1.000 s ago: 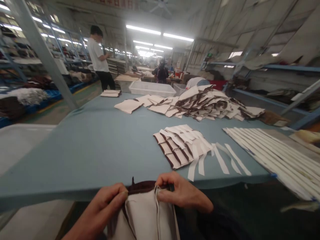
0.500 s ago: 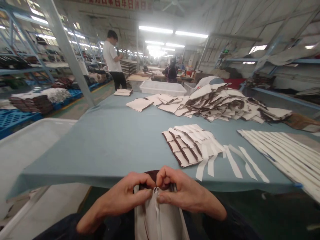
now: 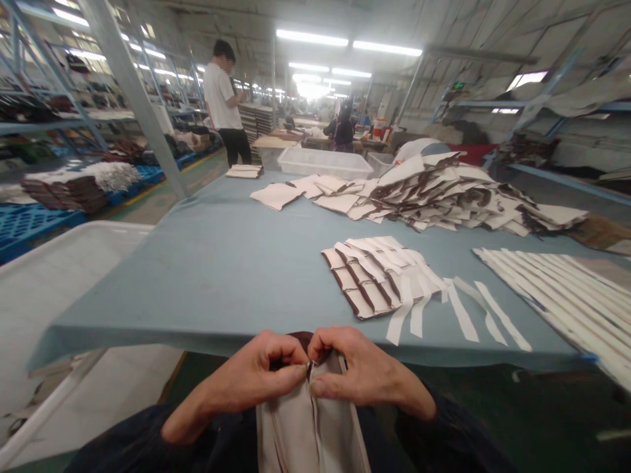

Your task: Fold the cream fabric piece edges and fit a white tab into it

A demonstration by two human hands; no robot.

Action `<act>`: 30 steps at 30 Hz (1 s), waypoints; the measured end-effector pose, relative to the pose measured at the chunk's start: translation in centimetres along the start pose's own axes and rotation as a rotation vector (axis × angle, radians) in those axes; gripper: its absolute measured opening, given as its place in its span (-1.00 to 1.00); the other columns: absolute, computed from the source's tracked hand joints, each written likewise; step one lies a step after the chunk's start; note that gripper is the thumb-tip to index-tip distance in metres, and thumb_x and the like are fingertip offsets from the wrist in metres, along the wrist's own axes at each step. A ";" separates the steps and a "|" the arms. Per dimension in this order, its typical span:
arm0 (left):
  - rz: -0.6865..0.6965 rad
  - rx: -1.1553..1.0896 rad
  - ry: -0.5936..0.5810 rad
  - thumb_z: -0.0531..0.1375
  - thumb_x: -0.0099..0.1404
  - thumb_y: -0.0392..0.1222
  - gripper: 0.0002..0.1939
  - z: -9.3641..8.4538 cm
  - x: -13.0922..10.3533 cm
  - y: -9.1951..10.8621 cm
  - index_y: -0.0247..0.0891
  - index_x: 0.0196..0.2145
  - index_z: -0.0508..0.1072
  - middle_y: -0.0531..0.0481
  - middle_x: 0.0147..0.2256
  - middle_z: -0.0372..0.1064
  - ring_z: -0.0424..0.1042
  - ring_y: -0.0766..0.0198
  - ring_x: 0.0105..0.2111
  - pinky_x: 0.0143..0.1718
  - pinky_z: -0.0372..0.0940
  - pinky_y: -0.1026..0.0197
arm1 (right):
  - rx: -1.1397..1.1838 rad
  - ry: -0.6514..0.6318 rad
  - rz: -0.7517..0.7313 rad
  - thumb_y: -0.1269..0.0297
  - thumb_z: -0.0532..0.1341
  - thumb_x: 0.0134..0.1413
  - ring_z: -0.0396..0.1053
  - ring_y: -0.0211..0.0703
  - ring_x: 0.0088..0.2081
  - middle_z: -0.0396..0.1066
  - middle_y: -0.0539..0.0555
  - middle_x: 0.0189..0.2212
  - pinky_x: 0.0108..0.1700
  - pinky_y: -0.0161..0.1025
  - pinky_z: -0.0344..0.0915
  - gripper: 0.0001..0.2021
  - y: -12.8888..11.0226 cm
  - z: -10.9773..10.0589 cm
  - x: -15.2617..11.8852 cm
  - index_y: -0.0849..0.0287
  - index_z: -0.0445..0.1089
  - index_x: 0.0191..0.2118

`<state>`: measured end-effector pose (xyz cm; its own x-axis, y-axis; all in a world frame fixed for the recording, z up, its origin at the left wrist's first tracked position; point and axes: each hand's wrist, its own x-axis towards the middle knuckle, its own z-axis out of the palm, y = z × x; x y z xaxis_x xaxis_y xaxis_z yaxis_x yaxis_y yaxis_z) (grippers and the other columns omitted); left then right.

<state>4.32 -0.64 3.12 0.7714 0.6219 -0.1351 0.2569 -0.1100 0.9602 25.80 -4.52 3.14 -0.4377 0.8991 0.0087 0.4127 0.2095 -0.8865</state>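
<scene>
Both my hands meet at the front edge of the table, pinching a cream fabric piece with dark brown showing at its far end. My left hand is closed on it from the left, thumb and forefinger by the centre seam. From the other side my right hand grips it, its thumb lying on the cream face beside that seam. The piece hangs down toward my lap, and the fingertips hide part of its top. Just beyond lies a stack of cream pieces with brown edges, topped with white strips.
A blue-green cloth covers the table. Along its back is a heap of cream and brown pieces; long pale strips lie at the right. A white bin stands left. A person stands beyond the table.
The view has tilted down slightly, so the background sits higher. Both hands keep their pinch at the seam; the fabric's lower part has shifted slightly left.
</scene>
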 end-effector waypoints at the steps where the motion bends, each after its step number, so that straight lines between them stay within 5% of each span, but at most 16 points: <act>1: -0.007 -0.009 0.008 0.16 0.21 -0.18 -0.81 0.1 -0.1 -0.1 -0.26 -0.52 0.31 0.15 -0.56 0.10 0.03 0.39 -0.53 -0.51 -0.01 0.30 | -0.045 0.023 -0.013 0.23 0.44 -0.06 0.31 -0.20 -0.35 0.44 -0.05 -0.39 -0.24 -0.27 0.20 -0.79 -0.1 0.1 -0.1 0.17 0.45 -0.34; 9: -0.040 -0.014 0.052 0.17 0.24 -0.08 -0.74 0.2 -0.6 -0.5 -0.29 -0.51 0.38 0.12 -0.55 0.17 0.09 0.37 -0.52 -0.50 0.03 0.30 | -0.133 0.086 -0.074 0.36 0.28 0.00 0.33 -0.18 -0.37 0.45 -0.02 -0.42 -0.19 -0.23 0.25 -0.96 -0.3 0.9 0.0 0.16 0.44 -0.36; 23: -0.060 0.047 0.145 0.17 0.15 -0.13 -0.81 0.0 -1.3 -0.9 -0.25 -0.53 0.32 0.17 -0.57 0.15 0.07 0.40 -0.55 -0.52 0.02 0.31 | -0.140 0.028 -0.063 0.43 0.28 0.05 0.42 -0.21 -0.35 0.53 -0.02 -0.40 -0.19 -0.28 0.27 -0.94 -0.4 1.5 0.6 0.17 0.50 -0.34; 30: 0.146 0.302 0.149 0.12 0.19 -0.33 -0.89 -0.4 -2.0 -0.8 -0.26 -0.49 0.34 0.21 -0.57 0.18 0.09 0.44 -0.56 -0.52 0.00 0.32 | -0.245 0.025 -0.150 0.39 0.31 0.18 0.48 -0.16 -0.30 0.58 0.04 -0.33 -0.20 -0.27 0.26 -0.96 -0.3 1.5 0.2 0.18 0.53 -0.24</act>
<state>2.34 -1.51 2.69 0.7254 0.6860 0.0568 0.3274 -0.4164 0.8482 24.42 -5.00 2.72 -0.4902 0.8595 0.1450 0.5271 0.4247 -0.7361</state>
